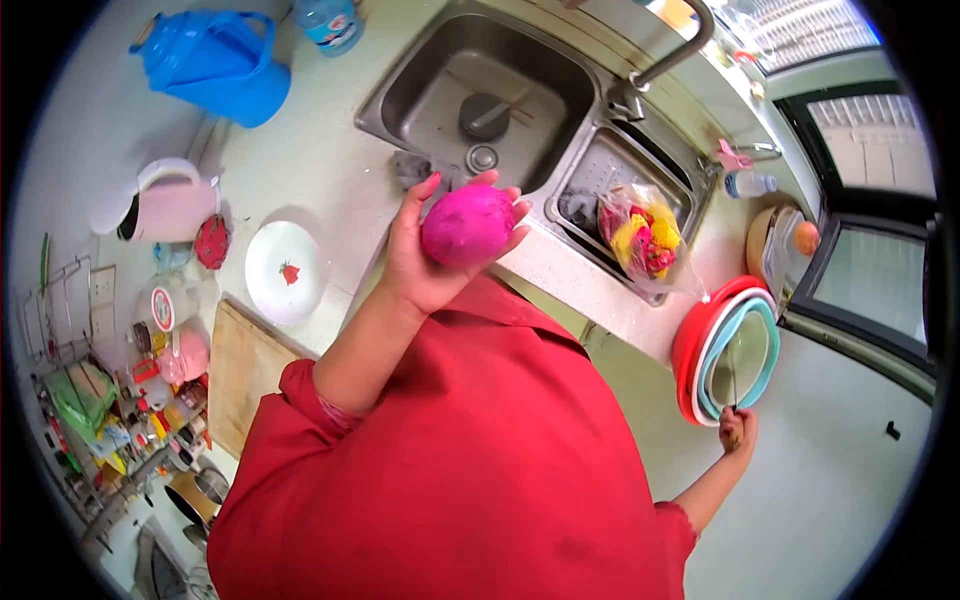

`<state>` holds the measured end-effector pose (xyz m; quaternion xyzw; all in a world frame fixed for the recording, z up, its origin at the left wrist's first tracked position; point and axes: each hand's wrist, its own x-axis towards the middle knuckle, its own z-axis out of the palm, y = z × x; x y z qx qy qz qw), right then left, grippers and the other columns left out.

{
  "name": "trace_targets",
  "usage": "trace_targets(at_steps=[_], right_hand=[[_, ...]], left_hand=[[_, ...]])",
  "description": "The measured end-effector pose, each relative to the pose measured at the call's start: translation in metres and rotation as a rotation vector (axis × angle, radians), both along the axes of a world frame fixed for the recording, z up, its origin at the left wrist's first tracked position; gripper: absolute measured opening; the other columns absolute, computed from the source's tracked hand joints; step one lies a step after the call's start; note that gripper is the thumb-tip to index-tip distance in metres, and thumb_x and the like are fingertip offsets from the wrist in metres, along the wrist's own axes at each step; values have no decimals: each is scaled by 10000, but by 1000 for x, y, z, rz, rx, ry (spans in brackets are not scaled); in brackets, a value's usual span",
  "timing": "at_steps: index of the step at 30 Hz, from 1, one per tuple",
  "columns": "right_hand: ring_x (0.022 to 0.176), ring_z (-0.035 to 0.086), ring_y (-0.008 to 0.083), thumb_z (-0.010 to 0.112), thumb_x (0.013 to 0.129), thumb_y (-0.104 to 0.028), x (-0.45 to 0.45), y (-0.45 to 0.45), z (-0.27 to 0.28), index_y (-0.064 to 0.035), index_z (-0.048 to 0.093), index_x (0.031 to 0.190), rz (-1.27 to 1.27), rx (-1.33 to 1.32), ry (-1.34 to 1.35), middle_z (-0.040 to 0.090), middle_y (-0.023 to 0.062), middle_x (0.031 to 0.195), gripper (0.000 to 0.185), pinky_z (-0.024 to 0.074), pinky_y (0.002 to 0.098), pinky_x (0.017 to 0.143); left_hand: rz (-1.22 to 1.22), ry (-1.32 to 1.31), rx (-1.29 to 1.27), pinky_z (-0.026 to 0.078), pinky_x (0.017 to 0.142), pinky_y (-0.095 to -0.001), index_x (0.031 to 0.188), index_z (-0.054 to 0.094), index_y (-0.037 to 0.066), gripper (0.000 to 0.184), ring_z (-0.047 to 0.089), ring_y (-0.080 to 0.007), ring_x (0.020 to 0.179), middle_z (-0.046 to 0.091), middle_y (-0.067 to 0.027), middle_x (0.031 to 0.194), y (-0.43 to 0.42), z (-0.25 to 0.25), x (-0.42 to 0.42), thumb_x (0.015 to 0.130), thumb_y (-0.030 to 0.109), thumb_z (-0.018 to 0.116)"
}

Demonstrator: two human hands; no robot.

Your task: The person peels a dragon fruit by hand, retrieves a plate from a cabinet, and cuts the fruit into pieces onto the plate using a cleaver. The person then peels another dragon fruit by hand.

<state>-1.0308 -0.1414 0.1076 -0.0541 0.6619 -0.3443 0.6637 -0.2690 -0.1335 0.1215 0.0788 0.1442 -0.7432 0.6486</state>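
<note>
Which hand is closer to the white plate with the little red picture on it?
The left hand. It holds the pink fruit just across from the white plate. The right hand is much farther away, by the colourful bowls.

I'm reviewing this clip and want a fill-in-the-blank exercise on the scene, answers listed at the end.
The pink fruit is held in the person's ____ hand. Of the two sinks, the bag lies mostly in the ____ one by size. The outermost of the nested basins is coloured ____. The pitcher at the upper left of the view is coloured ____.

Missing words: left; smaller; red; blue.
</note>
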Motion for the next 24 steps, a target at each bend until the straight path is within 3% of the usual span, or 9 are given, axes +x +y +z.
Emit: trace_targets(at_steps=[3,5,8,11,15,17,19,22,24], right_hand=[[535,493,97,556,957,-160,-15,4,5,-96,487,919,272,-54,582,491,9,707,102,405,225,461],[482,482,119,590,959,-187,165,-2,104,-84,495,919,29,-32,671,463,24,669,146,376,251,395],[424,445,121,675,958,-262,278,4,153,-68,498,949,332,-455,1030,446,14,631,263,313,277,334],[422,431,63,625,1012,-218,346,-10,151,-57,534,1097,495,-858,1068,452,-13,586,203,303,231,378],[549,473,20,677,969,-123,498,-30,120,-12,635,1094,885,-979,978,569,-6,660,172,358,223,478],[709,566,53,737,920,-81,558,-29,90,12,669,1112,1097,-1218,900,696,64,799,224,479,251,610],[658,627,98,760,884,-49,623,-10,97,12,714,1044,1240,-1370,773,711,118,783,178,509,278,619],[642,703,290,740,888,-65,677,11,104,-11,733,1018,1577,-1508,696,706,183,795,141,536,329,591],[650,703,290,724,896,-61,702,20,95,-24,729,1021,1640,-1611,545,707,177,798,131,540,339,594]], left_hand=[[62,-43,43,393,1159,-517,1406,496,16,546,479,-395,1350,535,-228,1396,9,-1,7,1010,392,514],[119,-28,57,405,1149,-512,1394,494,-13,514,483,-397,1342,529,-238,1400,19,-4,12,1020,340,501],[203,-28,66,409,1146,-507,1388,492,-28,494,488,-392,1335,531,-245,1395,34,-8,21,1018,299,501],[297,-13,50,411,1146,-501,1380,492,-35,474,499,-388,1324,540,-246,1381,52,-13,33,1012,264,504],[483,21,55,413,1143,-499,1361,499,-42,459,515,-385,1304,556,-243,1357,82,-23,58,1004,248,511],[590,36,75,413,1141,-501,1350,501,-50,460,520,-386,1297,563,-242,1347,100,-29,74,1000,248,514],[701,86,122,414,1139,-505,1340,502,-60,463,521,-389,1294,566,-241,1340,119,-34,87,995,248,519],[854,73,139,398,1149,-503,1330,499,-83,520,518,-397,1294,571,-245,1331,145,-46,103,996,315,492],[948,32,270,383,1157,-499,1333,495,-92,562,521,-398,1290,570,-256,1329,154,-45,113,998,358,454]])
